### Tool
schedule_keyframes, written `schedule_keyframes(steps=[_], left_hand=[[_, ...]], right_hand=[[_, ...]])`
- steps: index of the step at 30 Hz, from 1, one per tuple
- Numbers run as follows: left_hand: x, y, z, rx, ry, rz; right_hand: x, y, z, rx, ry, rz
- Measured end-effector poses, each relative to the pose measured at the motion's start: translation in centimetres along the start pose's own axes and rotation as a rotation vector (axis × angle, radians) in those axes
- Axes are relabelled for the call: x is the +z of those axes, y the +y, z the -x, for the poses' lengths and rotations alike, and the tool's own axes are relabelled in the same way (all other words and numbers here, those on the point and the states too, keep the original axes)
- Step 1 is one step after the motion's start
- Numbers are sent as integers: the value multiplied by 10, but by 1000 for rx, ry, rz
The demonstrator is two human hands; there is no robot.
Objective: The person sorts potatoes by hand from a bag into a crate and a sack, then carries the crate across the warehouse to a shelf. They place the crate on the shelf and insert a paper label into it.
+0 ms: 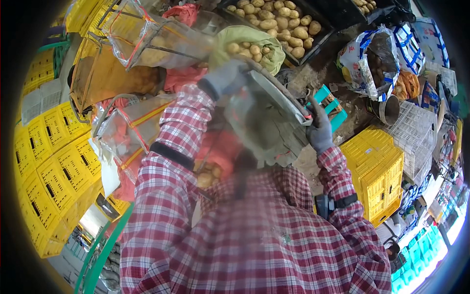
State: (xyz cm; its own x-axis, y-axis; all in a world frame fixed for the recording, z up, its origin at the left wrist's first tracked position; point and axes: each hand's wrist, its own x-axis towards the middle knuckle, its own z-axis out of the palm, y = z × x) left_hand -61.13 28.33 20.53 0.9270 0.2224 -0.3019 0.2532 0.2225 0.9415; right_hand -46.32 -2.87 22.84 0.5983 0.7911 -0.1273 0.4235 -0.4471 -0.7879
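Both of my hands wear grey gloves. Between them is a wide, grey, dusty thing like a shallow pan or lined frame [262, 122] with a dark rim; its exact kind does not show. My left hand [226, 78] is closed at the rim's far left end, its fingers partly blurred. At the right end, my right hand [319, 131] grips the rim, with the thumb pointing up. Just beyond the rim is an olive sack [271, 55] rolled open around potatoes [249, 50]. Below the held thing, a red mesh bag [223, 152] shows potatoes inside.
A black crate [323, 41] of potatoes stands at the back. Yellow crates [54, 171] are stacked on the left, and more yellow crates [374, 166] stand on the right. Metal frames with clear plastic bags [166, 39] crowd the left. A turquoise plastic piece [338, 117] lies beyond my right hand.
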Motion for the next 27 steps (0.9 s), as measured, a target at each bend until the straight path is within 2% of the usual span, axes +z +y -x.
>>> schedule_keyframes(steps=[3, 5, 6, 9, 10, 11, 12, 13, 14, 15, 16, 17, 18, 19, 20, 22, 23, 24, 26, 27], left_hand=[[5, 5, -5, 15, 10, -401], [14, 20, -3, -102, 105, -985], [15, -26, -13, -149, 269, -1068], [12, -38, -23, -161, 315, -1116], [14, -29, -20, -187, 266, -865], [14, -23, -16, -223, 245, -732], [15, -20, -10, -254, 221, -597], [19, -23, 9, -203, 226, -495], [23, -26, 28, -152, 227, -392], [27, -29, 47, -102, 224, -289], [34, -30, 70, -5, 311, -610], [39, -26, 91, -12, 372, -761], [44, -19, 112, -28, 435, -910], [46, -7, 135, -146, 463, -886], [42, 4, 152, -260, 493, -863], [31, -31, 185, -428, 549, -635], [29, -52, 193, -503, 574, -514], [32, -65, 194, -393, 694, -304], [51, -98, 199, -170, 925, 134], [55, -133, 190, -132, 1057, 94]], right_hand=[[-10, -31, -2, -130, -12, -112], [-6, -32, -8, -247, -64, -177], [-10, -47, -10, -198, -117, -23], [6, -26, -12, -219, -20, -200], [13, 22, -5, -65, -64, -58], [15, 35, -6, 29, -97, -219], [14, 38, -9, 124, -132, -376], [12, 40, -12, 222, -165, -531], [2, 24, -15, 382, -253, -433], [7, 32, -15, 422, -219, -542], [16, 56, -14, 461, -188, -647], [15, 55, -16, 491, -186, -709], [13, 54, -18, 522, -181, -771], [12, 51, -19, 554, -176, -832], [11, 59, -27, 526, -208, -698], [-16, 44, -45, 368, -609, 393], [-38, 46, -58, 314, -764, 456], [-58, 22, -70, 266, -866, 616], [-86, -63, -95, 43, -838, 882], [-88, -108, -109, -123, -759, 899]])
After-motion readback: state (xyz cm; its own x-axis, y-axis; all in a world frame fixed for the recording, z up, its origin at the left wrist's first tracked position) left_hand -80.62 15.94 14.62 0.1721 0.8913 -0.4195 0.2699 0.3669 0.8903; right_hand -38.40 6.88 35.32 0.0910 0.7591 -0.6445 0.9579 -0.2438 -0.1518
